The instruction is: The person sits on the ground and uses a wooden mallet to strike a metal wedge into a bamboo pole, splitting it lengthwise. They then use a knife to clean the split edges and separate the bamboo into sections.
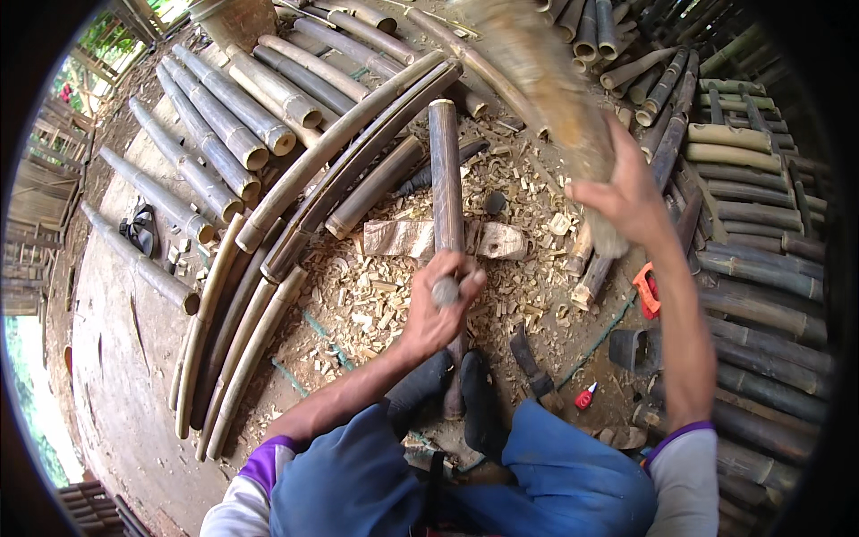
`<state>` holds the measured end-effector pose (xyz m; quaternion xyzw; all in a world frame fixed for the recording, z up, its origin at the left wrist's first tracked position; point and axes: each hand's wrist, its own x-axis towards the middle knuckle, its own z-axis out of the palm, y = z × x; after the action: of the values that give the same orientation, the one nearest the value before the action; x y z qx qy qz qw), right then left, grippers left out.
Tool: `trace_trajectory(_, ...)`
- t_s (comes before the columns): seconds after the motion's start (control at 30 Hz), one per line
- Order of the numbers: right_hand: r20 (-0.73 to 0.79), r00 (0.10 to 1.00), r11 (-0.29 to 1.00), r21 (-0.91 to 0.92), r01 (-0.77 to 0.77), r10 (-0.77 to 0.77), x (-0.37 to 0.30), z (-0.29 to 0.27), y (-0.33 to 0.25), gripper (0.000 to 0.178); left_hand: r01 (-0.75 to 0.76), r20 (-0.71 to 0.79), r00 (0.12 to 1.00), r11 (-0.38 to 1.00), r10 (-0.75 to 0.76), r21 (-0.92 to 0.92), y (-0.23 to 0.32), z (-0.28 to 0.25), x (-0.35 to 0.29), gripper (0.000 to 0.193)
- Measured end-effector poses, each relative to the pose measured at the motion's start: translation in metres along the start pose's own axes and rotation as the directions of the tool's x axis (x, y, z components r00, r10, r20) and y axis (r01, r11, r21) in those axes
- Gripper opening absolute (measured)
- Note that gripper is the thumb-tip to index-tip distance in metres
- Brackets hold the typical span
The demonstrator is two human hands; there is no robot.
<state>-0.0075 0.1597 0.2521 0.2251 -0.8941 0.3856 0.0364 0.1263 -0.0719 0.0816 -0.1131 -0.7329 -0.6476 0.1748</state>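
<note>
Here's the left hand [429, 311], its grip curled tight around a round, grey-brown handle [445, 291] seen end-on, right over the long, dark brown bamboo pole [445, 170]. That pole runs directly beneath the grip, far end reaching out ahead, near end between two dark-shod feet [485, 407]. Over on the right, the right hand [633, 195] has its grip wrapped round a thick, pale brown wooden club [569, 112], a blur, well apart from the pole. Just past the left grip, the pole crosses a rough-hewn, pale wooden block [394, 238]. Pale yellow wood chips [385, 309] all around; cut, grey-brown bamboo lengths [234, 96] lie farther left.
</note>
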Motion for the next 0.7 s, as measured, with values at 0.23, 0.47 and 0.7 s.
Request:
trace_trajectory(0.23,-0.045,0.897,0.766,0.540,-0.349,0.440,-0.110,0.015,0.014,0.078,0.517,-0.093,0.788,0.737,-0.608,-0.436,0.017,-0.030,0.125,0.022)
trace_trajectory(0.47,0.004,0.853,0.589,0.722,-0.363,0.521,-0.139,0.036,0.020,0.070,0.575,0.654,0.641,0.816,-0.401,-0.063,-0.003,0.053,0.119,0.025)
trace_trajectory(0.7,-0.003,0.831,0.590,0.705,-0.393,0.556,-0.152,0.031,0.022,0.063,0.500,0.698,0.626,0.866,-0.347,-0.019,-0.020,0.062,0.111,0.035)
